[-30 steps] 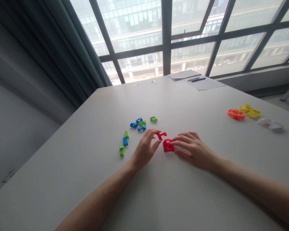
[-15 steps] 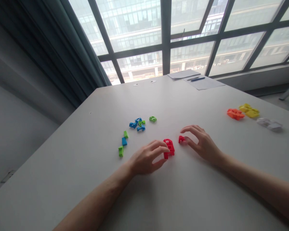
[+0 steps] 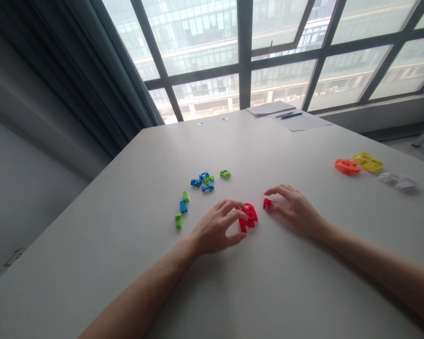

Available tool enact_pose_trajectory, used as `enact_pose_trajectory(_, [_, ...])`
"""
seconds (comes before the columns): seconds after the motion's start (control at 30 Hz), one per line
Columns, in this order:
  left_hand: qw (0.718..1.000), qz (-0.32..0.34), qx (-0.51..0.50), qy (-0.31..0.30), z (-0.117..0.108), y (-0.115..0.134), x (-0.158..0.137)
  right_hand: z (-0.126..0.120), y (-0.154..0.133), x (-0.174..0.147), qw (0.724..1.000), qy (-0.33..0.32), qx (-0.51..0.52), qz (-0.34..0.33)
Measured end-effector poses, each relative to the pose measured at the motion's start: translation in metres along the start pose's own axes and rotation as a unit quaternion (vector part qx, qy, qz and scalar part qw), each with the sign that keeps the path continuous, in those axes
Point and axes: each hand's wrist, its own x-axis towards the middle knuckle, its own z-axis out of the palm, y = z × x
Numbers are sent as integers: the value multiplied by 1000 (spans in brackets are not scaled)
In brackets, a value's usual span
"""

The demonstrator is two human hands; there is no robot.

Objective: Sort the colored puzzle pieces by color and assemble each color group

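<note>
Several red plastic pieces (image 3: 250, 215) lie grouped on the white table (image 3: 212, 292) in front of me. My left hand (image 3: 219, 226) curves over the group's left side. Its fingertips reach onto the red pieces, while the thumb lies apart, by the lower end of the leftmost one. A smaller red plastic piece (image 3: 266, 203) lies to the right of the group. My right hand (image 3: 297, 207) is beside it, with the thumb at the piece's right side and the index finger stretched above and apart. Whether the thumb presses on it, I cannot tell.
Left of the hands lie blue pieces (image 3: 196, 182) and green pieces (image 3: 178, 221). Farther right are orange pieces (image 3: 346, 167), yellow pieces (image 3: 372, 165) and whitish pieces (image 3: 397, 181). Paper sheets (image 3: 307, 123) and a pen (image 3: 291, 115) lie near the window.
My left fingers have lifted and spread slightly, and the leftmost red piece now sits more tilted against the group. My right hand has hardly moved. The view has shifted slightly.
</note>
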Motion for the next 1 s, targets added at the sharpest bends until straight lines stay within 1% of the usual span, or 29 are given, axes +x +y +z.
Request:
enact_pose_trajectory(0.13, [999, -32, -4, -19, 1, -1, 1, 0, -3, -1, 999, -31, -28, -27])
enact_pose_trajectory(0.3, [997, -56, -16, -41, 4, -4, 1, 2, -3, -1, 998, -31, -46, -27])
enact_pose_trajectory(0.53, [995, -82, -33, -49, 3, -2, 4, -1, -5, 1, 1000, -16, 16, 3])
enact_pose_trajectory(0.7, [995, -85, -29, -42, 3, -1, 4, -3, -10, 1, 998, -13, 62, 22])
enact_pose_trajectory(1.0, [996, -76, -16, -37, 6, -4, 4, -3, -11, 0, 996, -20, 79, 24])
